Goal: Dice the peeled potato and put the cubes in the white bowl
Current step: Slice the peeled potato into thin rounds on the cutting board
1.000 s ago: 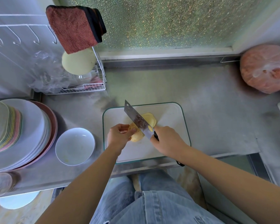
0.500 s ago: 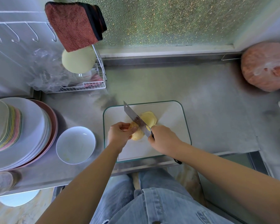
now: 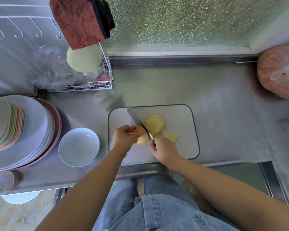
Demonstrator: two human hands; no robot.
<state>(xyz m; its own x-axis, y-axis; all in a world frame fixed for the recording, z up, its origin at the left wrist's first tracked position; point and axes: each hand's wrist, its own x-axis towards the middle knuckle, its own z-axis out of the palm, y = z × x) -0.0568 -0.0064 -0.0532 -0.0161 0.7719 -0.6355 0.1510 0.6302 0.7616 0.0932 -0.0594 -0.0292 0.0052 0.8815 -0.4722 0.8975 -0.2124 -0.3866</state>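
On the cutting board (image 3: pixel 177 147), our left hand (image 3: pixel 123 139) clasps the potato (image 3: pixel 142 137) just left of the knife (image 3: pixel 138 121) our right hand (image 3: pixel 163 150) clenches; slices (image 3: pixel 154 125) lie right, the white bowl (image 3: pixel 78 146) farther left.

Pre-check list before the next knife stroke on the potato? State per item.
1. Left hand steadies the potato: ok.
2. Right hand grips the knife: ok.
3. Left fingertips clear of the blade: cannot tell, they sit very close.
4. Cut slices lie right of the blade, on the cutting board: ok.
5. White bowl beside the board, no cubes in it: ok.
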